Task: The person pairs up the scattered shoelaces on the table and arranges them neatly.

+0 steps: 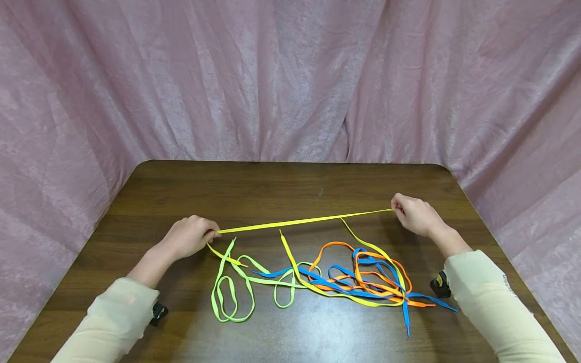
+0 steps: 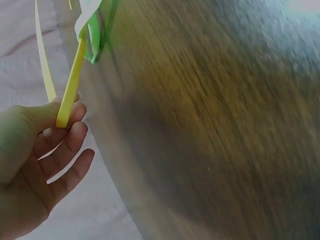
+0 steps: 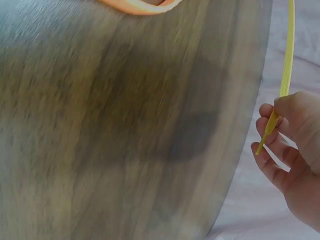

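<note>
A yellow shoelace (image 1: 299,222) is stretched nearly straight above the table between both hands. My left hand (image 1: 192,236) pinches it between thumb and index finger, with the other fingers loosely bent in the left wrist view. Its short tail (image 2: 71,82) hangs from that hand over a light green shoelace (image 1: 249,279). At the other end, my right hand (image 1: 416,214) pinches the lace just behind its tip (image 3: 261,145). Another yellow length (image 1: 354,300) curves over blue (image 1: 329,283) and orange (image 1: 335,244) shoelaces, its upper part meeting the taut lace in the head view; whether they join I cannot tell.
The laces lie loosely looped and crossing on a brown wooden table (image 1: 227,191) with rounded far corners. Pink curtains (image 1: 290,80) hang around its back and sides. A dark wrist device (image 1: 440,285) sits by the right sleeve, a similar one (image 1: 159,312) by the left.
</note>
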{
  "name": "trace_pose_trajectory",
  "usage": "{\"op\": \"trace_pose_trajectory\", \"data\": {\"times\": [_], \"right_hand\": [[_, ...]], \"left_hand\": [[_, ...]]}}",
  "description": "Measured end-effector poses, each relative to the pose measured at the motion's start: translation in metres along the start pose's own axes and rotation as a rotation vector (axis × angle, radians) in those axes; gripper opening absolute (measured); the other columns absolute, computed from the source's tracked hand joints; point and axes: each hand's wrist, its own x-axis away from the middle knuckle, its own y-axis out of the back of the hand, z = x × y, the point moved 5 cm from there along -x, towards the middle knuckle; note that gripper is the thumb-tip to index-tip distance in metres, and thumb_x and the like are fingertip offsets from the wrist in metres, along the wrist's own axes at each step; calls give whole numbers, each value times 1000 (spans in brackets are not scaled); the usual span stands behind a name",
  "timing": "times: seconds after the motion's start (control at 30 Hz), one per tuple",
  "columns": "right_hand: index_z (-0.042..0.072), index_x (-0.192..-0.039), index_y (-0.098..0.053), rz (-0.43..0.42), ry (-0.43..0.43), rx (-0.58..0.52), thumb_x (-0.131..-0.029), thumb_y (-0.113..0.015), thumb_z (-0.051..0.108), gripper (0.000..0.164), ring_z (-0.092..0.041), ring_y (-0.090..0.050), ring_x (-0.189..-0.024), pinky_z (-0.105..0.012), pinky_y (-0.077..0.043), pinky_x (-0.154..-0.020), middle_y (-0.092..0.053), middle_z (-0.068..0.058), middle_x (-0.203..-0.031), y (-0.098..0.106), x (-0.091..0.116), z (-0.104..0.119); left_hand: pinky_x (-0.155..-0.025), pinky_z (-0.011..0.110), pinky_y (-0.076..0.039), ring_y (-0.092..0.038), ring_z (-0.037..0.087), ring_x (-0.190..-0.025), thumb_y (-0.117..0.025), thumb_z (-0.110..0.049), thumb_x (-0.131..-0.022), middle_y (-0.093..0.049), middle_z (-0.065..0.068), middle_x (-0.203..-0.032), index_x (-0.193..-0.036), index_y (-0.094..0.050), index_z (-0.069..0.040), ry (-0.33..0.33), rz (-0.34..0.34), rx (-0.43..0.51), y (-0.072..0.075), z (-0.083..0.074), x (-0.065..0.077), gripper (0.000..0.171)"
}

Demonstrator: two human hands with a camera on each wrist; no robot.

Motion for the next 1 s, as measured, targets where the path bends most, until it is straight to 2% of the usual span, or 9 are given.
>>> {"op": "trace_pose_trajectory", "data": {"times": [0.5,0.63,0.87,1.0], "right_hand": [[9,-85,-51,4,-71,14,-84,-56,4,8,-16,-47,-62,-33,-37,-54,-52,0,-75,2,14,-28],[9,-86,-52,5,-77,14,-83,-56,3,8,-17,-48,-63,-35,-38,-54,-54,-1,-77,3,16,-33],[8,-87,-54,11,-65,14,-83,-58,3,8,-17,-50,-65,-37,-40,-55,-56,-2,-79,3,18,-35],[9,-86,-54,-2,-71,20,-83,-58,3,7,-18,-50,-66,-37,-40,-56,-56,-2,-78,4,18,-39]], "left_hand": [[-59,40,-46,-59,10,-65,-62,-11,-86,-64,-7,-68,-88,-70,-10,95,-34,26,6,44,12,9],[-60,39,-45,-59,11,-66,-60,-10,-87,-64,-7,-69,-91,-70,-9,127,-27,49,6,55,13,11],[-59,36,-41,-53,11,-63,-52,-4,-88,-63,-6,-71,-92,-69,-8,160,-13,66,8,63,13,18],[-58,35,-40,-53,13,-63,-52,-6,-90,-63,-4,-72,-94,-68,-7,186,-9,65,10,67,10,17]]}}
